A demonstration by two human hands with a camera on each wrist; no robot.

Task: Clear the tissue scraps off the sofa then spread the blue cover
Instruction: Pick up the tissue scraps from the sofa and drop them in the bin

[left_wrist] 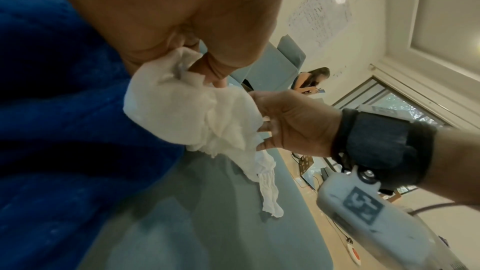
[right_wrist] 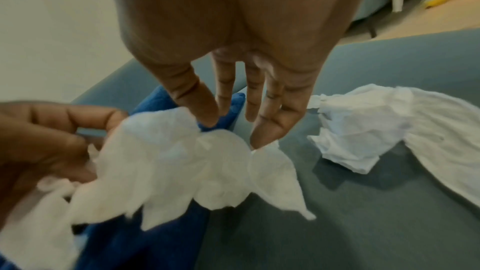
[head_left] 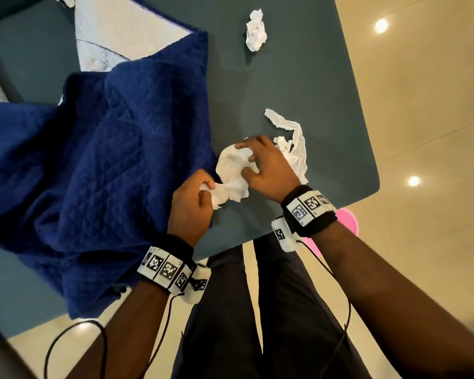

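Behind my right hand, only the left wrist view shows unreadable wall writing; both hands' fingers pinch one tissue scrap, left hand lower.

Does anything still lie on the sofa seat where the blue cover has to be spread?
Yes. A long torn tissue strip lies just past the right hand, and a crumpled wad sits farther back on the sofa seat. Both hands, left hand included, hold another tissue beside the bunched blue cover.
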